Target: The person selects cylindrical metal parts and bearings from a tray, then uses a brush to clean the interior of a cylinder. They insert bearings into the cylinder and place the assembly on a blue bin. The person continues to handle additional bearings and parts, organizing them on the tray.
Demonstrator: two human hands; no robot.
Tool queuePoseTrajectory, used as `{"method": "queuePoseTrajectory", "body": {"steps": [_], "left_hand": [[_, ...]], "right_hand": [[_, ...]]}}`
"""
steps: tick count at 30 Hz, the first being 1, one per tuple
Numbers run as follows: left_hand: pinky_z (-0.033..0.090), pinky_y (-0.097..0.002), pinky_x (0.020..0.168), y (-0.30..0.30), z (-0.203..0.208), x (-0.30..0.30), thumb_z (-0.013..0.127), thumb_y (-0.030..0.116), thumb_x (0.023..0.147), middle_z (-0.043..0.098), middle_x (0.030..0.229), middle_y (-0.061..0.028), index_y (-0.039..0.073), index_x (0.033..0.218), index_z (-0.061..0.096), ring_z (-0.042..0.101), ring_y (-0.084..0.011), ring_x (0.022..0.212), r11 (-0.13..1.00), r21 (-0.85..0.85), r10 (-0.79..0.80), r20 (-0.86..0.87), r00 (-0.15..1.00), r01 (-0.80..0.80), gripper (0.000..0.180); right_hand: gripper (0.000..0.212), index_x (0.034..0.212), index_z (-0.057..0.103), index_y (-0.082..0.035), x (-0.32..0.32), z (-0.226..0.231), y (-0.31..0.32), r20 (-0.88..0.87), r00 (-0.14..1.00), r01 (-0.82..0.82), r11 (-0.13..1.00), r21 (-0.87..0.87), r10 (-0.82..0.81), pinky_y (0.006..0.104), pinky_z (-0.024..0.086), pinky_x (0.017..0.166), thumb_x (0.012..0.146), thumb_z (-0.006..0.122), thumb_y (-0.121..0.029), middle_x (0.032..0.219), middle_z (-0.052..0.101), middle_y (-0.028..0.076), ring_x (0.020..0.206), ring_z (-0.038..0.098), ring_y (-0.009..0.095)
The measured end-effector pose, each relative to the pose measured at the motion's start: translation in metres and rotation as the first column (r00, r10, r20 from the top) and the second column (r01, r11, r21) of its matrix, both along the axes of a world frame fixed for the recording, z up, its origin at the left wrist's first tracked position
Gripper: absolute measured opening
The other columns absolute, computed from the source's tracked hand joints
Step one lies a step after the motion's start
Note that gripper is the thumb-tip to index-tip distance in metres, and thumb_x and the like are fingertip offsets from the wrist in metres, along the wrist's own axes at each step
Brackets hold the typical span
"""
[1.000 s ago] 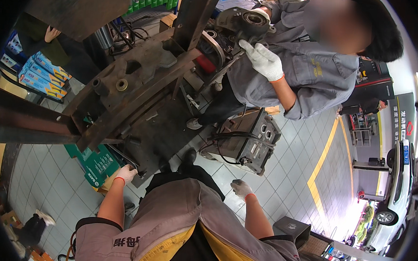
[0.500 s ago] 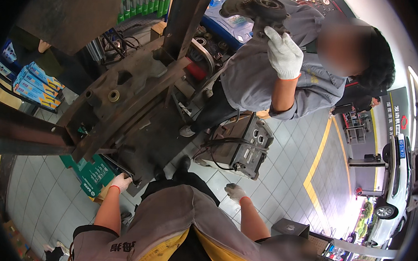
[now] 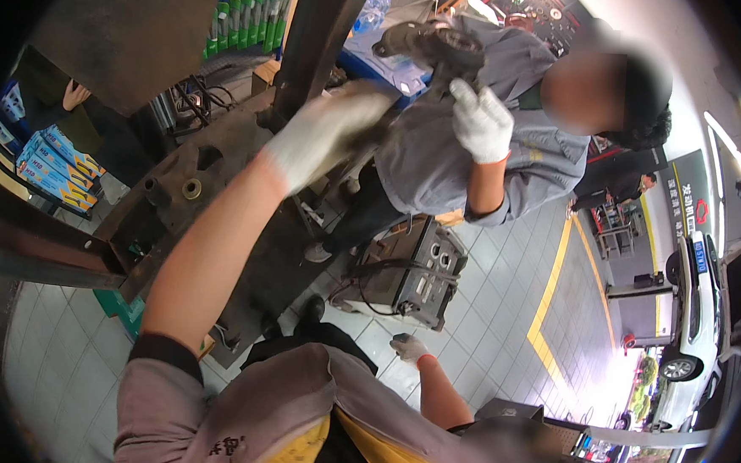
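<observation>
My left hand [image 3: 334, 132], in a white glove, is raised over the dark metal press frame [image 3: 213, 167]. Motion smears its fingers, so whether it holds anything is unclear. Low on the right hangs my right hand [image 3: 409, 348], gloved, with dark-stained fingertips curled in and nothing visible in them. Across from me a person in grey lifts a dark, greasy metal car part with a round hub [image 3: 458, 42], steadied by a white-gloved hand [image 3: 482, 124]. My left hand is just below and left of that part; contact cannot be seen.
A grey wheeled machine with black hoses [image 3: 410, 272] stands on the tiled floor beyond my feet. Blue-and-yellow boxes [image 3: 56, 170] are stacked at the left. Steel posts [image 3: 318, 42] rise beside the press. A blue case [image 3: 381, 62] lies behind it; a white car [image 3: 686, 336] stands far right.
My left hand has swung up and forward from low beside the green box to near the other person's metal part. My right hand stays low. The part has shifted slightly left in view.
</observation>
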State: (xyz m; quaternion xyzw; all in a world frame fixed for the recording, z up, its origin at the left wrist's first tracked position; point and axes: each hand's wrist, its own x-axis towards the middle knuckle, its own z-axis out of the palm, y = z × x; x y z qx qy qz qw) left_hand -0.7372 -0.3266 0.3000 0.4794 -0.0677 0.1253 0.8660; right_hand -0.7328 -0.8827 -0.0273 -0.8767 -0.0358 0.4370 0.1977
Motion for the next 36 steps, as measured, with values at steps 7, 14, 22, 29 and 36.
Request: {"method": "queuePoseTrajectory", "body": {"steps": [7, 14, 22, 29, 36], "left_hand": [[0.045, -0.0195, 0.046, 0.013, 0.115, 0.129, 0.06, 0.018, 0.103, 0.077, 0.09, -0.0046, 0.005, 0.114, 0.068, 0.068, -0.0101, 0.069, 0.952, 0.257, -0.041, -0.431, 0.901, 0.166, 0.018], [0.044, -0.0228, 0.055, 0.012, -0.031, 0.046, 0.058, 0.036, 0.107, 0.071, 0.093, -0.0032, 0.01, 0.117, 0.067, 0.065, -0.0112, 0.075, 0.994, 0.016, -0.094, -0.351, 0.932, 0.106, 0.029], [0.052, -0.0358, 0.061, -0.078, -0.363, -0.302, 0.065, 0.031, 0.097, 0.069, 0.079, -0.0052, 0.012, 0.086, 0.071, 0.065, -0.0195, 0.068, 0.947, 0.033, 0.098, -0.977, 0.191, -0.32, 0.023], [0.052, -0.0412, 0.054, -0.176, -0.445, -0.535, 0.068, 0.022, 0.09, 0.072, 0.082, -0.0156, -0.003, 0.093, 0.069, 0.069, -0.0243, 0.063, 0.868, 0.478, 0.497, -0.836, -0.233, 0.136, 0.025], [0.056, -0.0406, 0.066, -0.176, -0.458, -0.533, 0.064, 0.017, 0.089, 0.071, 0.092, -0.0181, -0.007, 0.111, 0.066, 0.069, -0.0222, 0.075, 0.804, 0.594, 0.594, -0.805, 0.008, 0.023, 0.033]], "right_hand": [[0.045, 0.125, 0.071, 0.001, -0.016, 0.023, -0.005, -0.014, 0.972, 0.232, 0.951, 0.203, -0.234, 0.032, 0.053, 0.071, 0.098, 0.072, -0.035, 0.091, 0.072, 0.005, 0.079, 0.064, 0.015], [0.039, 0.124, 0.073, -0.002, -0.091, -0.02, -0.08, -0.322, 0.828, 0.454, 0.886, -0.095, -0.459, 0.0365, 0.055, 0.07, 0.095, 0.075, -0.028, 0.093, 0.073, 0.007, 0.079, 0.067, 0.018], [0.04, 0.129, 0.065, 0.0, 0.068, 0.229, 0.165, 0.551, 0.832, -0.415, 0.728, 0.546, 0.062, 0.0427, 0.057, 0.085, 0.101, 0.067, -0.03, 0.106, 0.075, 0.022, 0.098, 0.074, 0.028], [0.035, 0.137, 0.059, 0.001, 0.104, 0.337, 0.397, 0.666, 0.669, -0.693, 0.599, 0.4, 0.329, 0.0351, 0.054, 0.1, 0.105, 0.061, -0.014, 0.121, 0.07, 0.008, 0.11, 0.067, 0.016], [0.047, 0.137, 0.064, -0.007, -0.043, 0.262, 0.293, 0.32, 0.663, -0.748, 0.591, 0.302, 0.676, 0.0464, 0.058, 0.092, 0.099, 0.065, -0.034, 0.106, 0.075, 0.023, 0.101, 0.073, 0.041]]}}
